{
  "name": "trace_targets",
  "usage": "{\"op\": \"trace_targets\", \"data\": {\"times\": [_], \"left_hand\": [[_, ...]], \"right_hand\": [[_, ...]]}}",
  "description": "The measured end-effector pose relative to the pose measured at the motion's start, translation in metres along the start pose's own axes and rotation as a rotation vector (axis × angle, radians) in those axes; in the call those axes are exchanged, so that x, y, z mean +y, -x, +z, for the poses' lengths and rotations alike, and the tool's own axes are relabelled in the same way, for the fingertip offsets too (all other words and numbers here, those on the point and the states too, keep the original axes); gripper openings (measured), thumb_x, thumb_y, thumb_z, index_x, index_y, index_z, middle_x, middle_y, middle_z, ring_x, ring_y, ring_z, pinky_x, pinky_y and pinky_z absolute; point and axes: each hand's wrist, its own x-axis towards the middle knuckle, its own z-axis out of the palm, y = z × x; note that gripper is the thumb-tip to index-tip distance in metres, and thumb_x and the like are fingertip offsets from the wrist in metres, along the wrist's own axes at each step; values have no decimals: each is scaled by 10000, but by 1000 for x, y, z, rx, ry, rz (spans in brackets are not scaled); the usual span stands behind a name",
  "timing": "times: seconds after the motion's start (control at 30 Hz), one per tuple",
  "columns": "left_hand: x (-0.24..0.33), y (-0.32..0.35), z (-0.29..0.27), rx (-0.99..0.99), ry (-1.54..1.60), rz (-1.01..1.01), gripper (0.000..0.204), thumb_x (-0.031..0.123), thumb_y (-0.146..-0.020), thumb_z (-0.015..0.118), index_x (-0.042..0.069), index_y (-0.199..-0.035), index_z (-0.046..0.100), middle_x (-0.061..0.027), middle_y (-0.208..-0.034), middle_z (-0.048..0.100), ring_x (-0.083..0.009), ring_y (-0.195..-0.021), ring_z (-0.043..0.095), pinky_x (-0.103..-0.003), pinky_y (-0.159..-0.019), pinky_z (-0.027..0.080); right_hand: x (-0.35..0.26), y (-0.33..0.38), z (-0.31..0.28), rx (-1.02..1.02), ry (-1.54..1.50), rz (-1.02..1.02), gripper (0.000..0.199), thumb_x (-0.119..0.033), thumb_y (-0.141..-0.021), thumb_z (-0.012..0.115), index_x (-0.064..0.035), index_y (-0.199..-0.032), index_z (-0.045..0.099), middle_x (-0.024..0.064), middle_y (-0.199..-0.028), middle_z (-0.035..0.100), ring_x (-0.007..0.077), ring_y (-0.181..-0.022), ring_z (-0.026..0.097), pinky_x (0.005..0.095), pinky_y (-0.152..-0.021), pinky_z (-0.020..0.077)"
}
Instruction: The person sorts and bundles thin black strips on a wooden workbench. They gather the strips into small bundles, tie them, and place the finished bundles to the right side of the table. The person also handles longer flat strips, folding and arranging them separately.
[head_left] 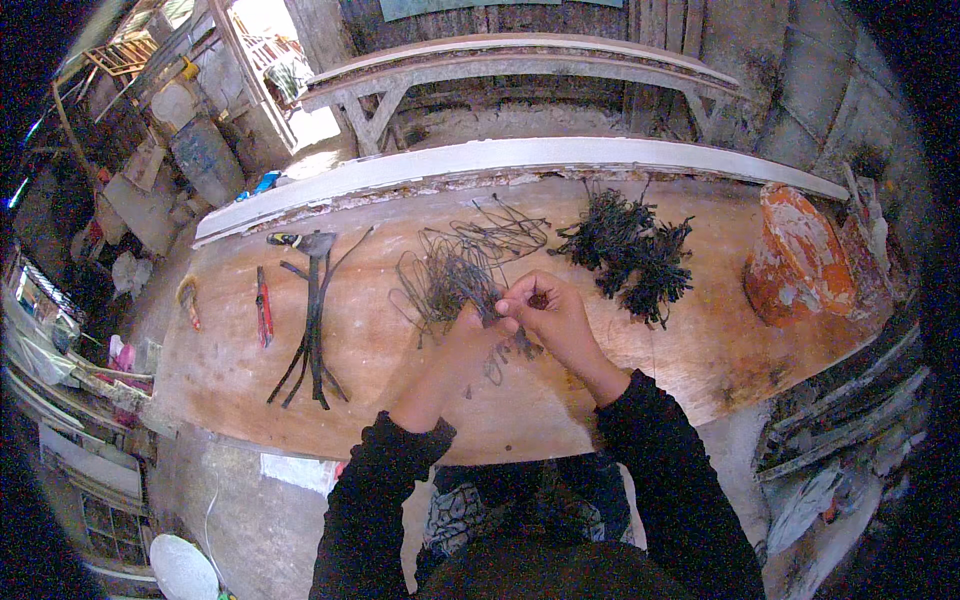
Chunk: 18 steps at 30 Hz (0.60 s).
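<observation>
My left hand [468,338] is closed around the near end of a bundle of thin dark wire [445,275], whose loose loops fan out over the wooden table away from me. Close against it, my right hand [556,318] pinches thumb and forefinger together at the same bundle. What sits between those fingertips is too small to make out. Short dark ends and small loops [496,365] show beneath the hands. To the right of the wire lies a heap of black, frayed tufts [630,250].
Left on the table [400,400] lie long black strips [316,335], a scraper-like tool with a yellow-black handle [287,240], red-handled pliers [264,308] and a brush [188,300]. A plaster-smeared orange container [795,255] stands right. A long white board [520,155] borders the far edge.
</observation>
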Motion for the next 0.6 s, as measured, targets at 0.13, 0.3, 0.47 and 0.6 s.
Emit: {"op": "trace_targets", "data": {"times": [0.13,0.3,0.47,0.6], "left_hand": [[2,-4,-2,-47,-4,25,356,114,-716,639,74,-1009,441,4,-876,485,-89,-802,473,-226,-670,413],[10,-1,-2,56,37,47,391,40,-705,587,66,-1064,433,-6,-938,494,-113,-869,482,-239,-742,411],[19,0,-1,122,209,-43,314,37,-711,537,60,-1018,481,-14,-867,533,-123,-789,521,-227,-688,430],[10,-7,-18,205,278,-46,209,63,-721,526,60,-930,532,-36,-827,553,-133,-748,524,-245,-624,434]], "right_hand": [[-3,0,-1,-25,-5,-4,89,-78,-751,603,-31,-730,530,-13,-635,528,50,-557,472,191,-529,392],[-7,0,-2,-51,12,0,89,-107,-776,581,-22,-786,559,8,-717,557,71,-664,508,216,-625,413],[-5,-1,-3,-85,-21,-25,96,-115,-793,561,-21,-810,568,9,-754,569,68,-686,508,210,-632,412],[-4,-4,-8,-4,116,-12,74,-89,-778,565,-25,-815,572,12,-744,570,74,-672,508,218,-611,418]]}}
